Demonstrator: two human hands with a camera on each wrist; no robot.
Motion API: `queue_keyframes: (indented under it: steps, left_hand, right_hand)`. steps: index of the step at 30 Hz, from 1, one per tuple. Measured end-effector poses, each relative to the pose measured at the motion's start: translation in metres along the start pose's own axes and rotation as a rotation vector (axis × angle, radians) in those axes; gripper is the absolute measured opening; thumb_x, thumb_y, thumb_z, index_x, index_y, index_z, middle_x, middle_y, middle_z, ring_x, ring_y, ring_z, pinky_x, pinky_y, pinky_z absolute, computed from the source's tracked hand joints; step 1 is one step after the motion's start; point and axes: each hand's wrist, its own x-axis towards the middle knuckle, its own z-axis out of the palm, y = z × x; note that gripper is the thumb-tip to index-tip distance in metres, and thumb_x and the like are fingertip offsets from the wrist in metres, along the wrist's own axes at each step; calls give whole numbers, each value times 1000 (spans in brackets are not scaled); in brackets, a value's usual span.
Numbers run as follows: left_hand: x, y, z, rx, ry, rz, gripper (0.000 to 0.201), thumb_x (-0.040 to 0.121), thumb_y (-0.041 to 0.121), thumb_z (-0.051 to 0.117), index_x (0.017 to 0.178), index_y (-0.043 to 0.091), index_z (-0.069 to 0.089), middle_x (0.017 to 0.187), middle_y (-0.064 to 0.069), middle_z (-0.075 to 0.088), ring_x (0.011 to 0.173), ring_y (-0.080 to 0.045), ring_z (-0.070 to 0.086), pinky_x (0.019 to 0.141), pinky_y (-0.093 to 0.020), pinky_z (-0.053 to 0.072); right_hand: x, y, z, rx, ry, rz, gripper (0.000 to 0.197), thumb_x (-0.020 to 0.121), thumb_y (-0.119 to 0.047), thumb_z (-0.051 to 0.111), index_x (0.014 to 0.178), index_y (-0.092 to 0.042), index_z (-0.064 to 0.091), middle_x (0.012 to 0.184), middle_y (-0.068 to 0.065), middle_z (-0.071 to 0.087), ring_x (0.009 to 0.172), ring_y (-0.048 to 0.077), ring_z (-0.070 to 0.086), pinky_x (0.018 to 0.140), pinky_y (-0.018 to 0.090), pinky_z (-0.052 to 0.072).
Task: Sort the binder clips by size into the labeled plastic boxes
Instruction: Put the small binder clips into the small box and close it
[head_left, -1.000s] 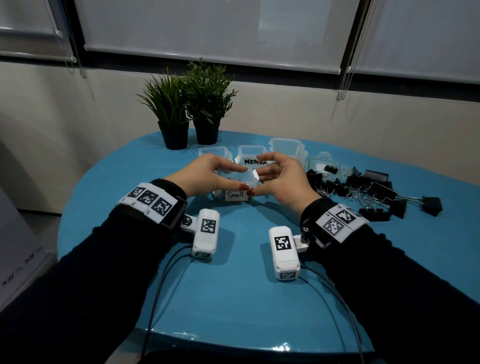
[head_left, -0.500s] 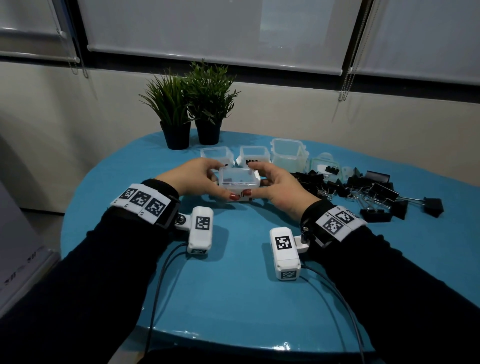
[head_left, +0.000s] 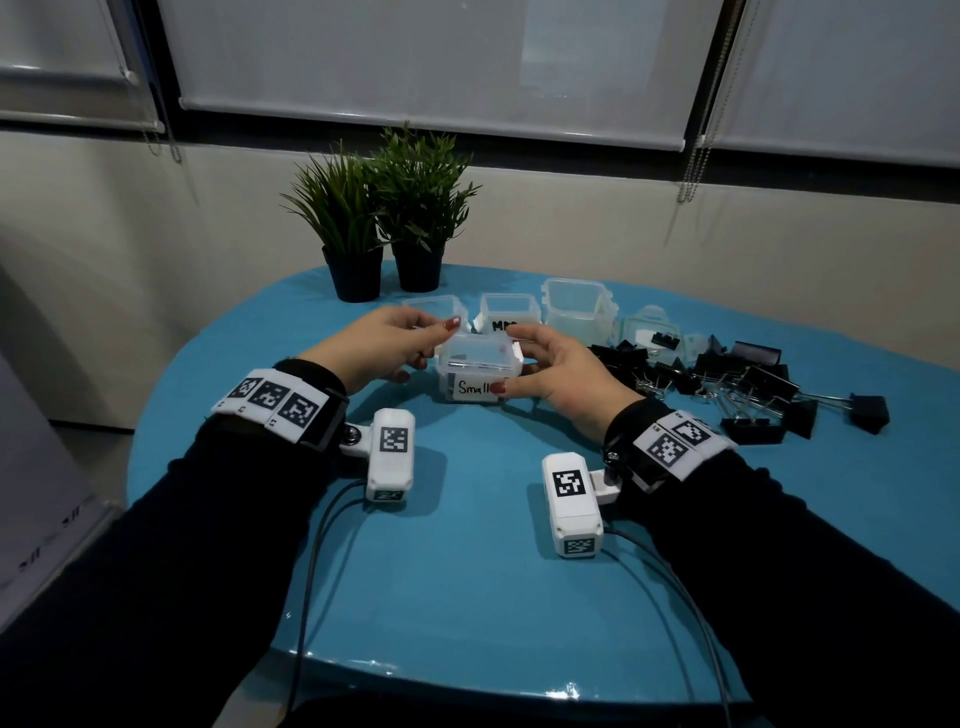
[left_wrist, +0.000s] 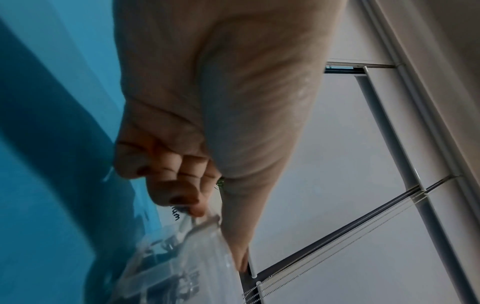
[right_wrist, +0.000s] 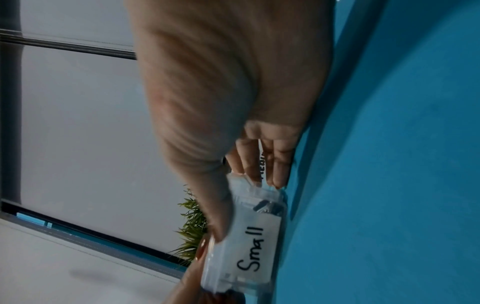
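The clear lidded box labelled Small (head_left: 475, 387) stands on the blue table (head_left: 467, 571), and dark small clips (right_wrist: 267, 205) show through its wall. My right hand (head_left: 511, 358) grips its right end, thumb on the front label and fingers behind. My left hand (head_left: 431, 348) holds the left end: curled fingers at its side, thumb over the back left corner of the lid (head_left: 478, 351). In the wrist views the box (left_wrist: 182, 257) (right_wrist: 249, 236) sits at my fingertips. Loose black binder clips (head_left: 727, 379) lie in a pile to the right.
Behind the Small box stand an open box with a partly hidden "M" label (head_left: 506, 312), a taller open box (head_left: 576, 306) and another open box (head_left: 431, 304). A loose lid carrying one clip (head_left: 652, 332) lies right of them. Two potted plants (head_left: 384, 228) stand at the back.
The Small box, held tilted with its lid toward me half a second ago, now stands upright with its label facing me. My left thumb has moved up over the lid.
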Motion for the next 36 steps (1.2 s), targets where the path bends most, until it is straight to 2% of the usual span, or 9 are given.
queue_keyframes:
  steps: [3, 5, 8, 12, 16, 26, 31, 33, 36]
  left_hand:
    - [1, -2, 1, 47, -44, -116, 39, 82, 43, 77, 107, 15, 69, 75, -1, 60, 62, -13, 50, 55, -25, 41]
    - [0, -2, 3, 1, -86, -203, 44, 85, 40, 75, 113, 7, 68, 67, -2, 56, 53, -13, 45, 49, -24, 35]
    - [0, -1, 4, 4, -83, -283, 55, 82, 48, 76, 111, 2, 70, 58, -1, 50, 47, -14, 40, 49, -26, 30]
    - [0, 0, 5, 102, -97, -314, 45, 80, 58, 73, 82, 15, 59, 52, 4, 41, 45, -12, 30, 46, -24, 23]
    - [1, 3, 7, 113, -123, -269, 41, 86, 54, 69, 77, 16, 54, 54, 3, 36, 43, -12, 28, 43, -23, 23]
    - [-5, 12, 10, 200, -105, -205, 41, 95, 46, 59, 70, 15, 49, 55, 0, 39, 43, -15, 32, 43, -22, 26]
    - [-4, 9, 10, 292, 178, 47, 44, 76, 47, 81, 98, 18, 57, 87, 1, 60, 77, -19, 57, 65, -31, 46]
    - [-6, 8, 9, 280, 94, 160, 56, 68, 51, 87, 110, 29, 58, 108, 5, 61, 97, -12, 60, 83, -32, 51]
    - [-10, 9, 7, 375, -60, 200, 58, 60, 53, 90, 112, 45, 65, 121, 10, 61, 115, -4, 56, 104, -32, 45]
  right_hand:
    - [2, 0, 0, 121, 6, 54, 72, 66, -20, 92, 130, -9, 59, 118, 11, 71, 107, 25, 69, 93, 38, 56]
    - [3, 0, 0, 181, 40, 83, 55, 73, -33, 87, 117, -6, 67, 106, 12, 71, 92, 23, 67, 77, 32, 57]
    - [2, -1, 0, 129, 153, 85, 24, 84, -26, 80, 93, -7, 69, 74, 5, 60, 63, 14, 52, 51, 23, 44]
    - [2, -1, -1, -15, 215, 52, 28, 83, -29, 80, 76, -13, 57, 51, -3, 51, 43, 11, 42, 42, 23, 34]
    - [2, -1, 4, -78, 166, -19, 38, 88, -24, 74, 62, -19, 46, 53, 2, 44, 44, 15, 36, 44, 24, 31]
    - [-3, -10, 6, -71, 96, 20, 34, 90, -17, 70, 67, -17, 44, 50, 1, 46, 45, 19, 44, 46, 29, 34]
    - [-7, -11, 6, -153, 60, 9, 25, 94, -30, 67, 82, -15, 51, 75, 11, 59, 63, 22, 54, 47, 30, 40]
    - [-9, -13, 7, -136, 23, -11, 13, 97, -25, 64, 92, -14, 59, 90, 9, 65, 75, 19, 59, 52, 27, 44]
    - [-10, -13, 7, -164, -41, -38, 11, 99, -17, 60, 106, -16, 69, 113, 9, 72, 93, 14, 64, 74, 29, 51]
